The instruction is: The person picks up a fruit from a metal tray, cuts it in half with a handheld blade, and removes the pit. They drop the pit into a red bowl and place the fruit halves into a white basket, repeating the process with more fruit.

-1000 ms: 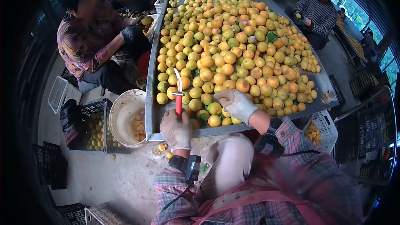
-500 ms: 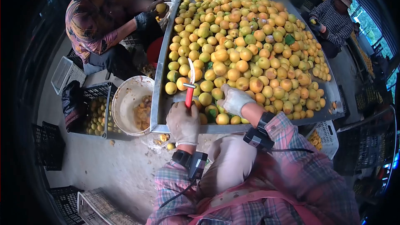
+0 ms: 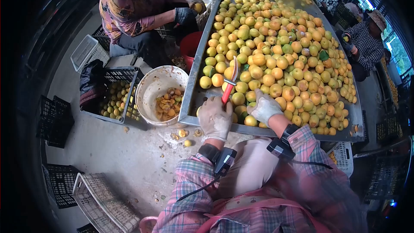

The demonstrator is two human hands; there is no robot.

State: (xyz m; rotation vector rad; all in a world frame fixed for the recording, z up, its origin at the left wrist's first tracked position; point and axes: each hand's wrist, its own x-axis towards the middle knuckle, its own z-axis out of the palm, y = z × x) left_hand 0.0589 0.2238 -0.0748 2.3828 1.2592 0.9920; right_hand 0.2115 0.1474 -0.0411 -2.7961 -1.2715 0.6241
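My left hand (image 3: 215,118), gloved, is closed around the red handle of a curved knife (image 3: 233,74) at the tray's near edge. The blade points up and away from me, above the fruit, with a metal crosspiece at its base. A sliver of yellow shows past this hand's left side. To the right, my gloved right hand (image 3: 265,107) rests on the heap of yellow-orange, apricot-like fruit (image 3: 276,62), its forefinger stretched forward. Its other fingers are partly hidden; I see no fruit held in it. The heap lies in a metal tray (image 3: 186,111).
A white bucket (image 3: 144,87) with cut fruit pieces stands left of the tray. Beside it is a black crate (image 3: 136,103) of fruit. A co-worker (image 3: 129,13) sits behind, another person (image 3: 366,39) at right. White crates (image 3: 97,196) lie on the floor.
The view has swung left, so the tray and both hands appear further right. The knife now leans more to the right. My right hand stays on the fruit.
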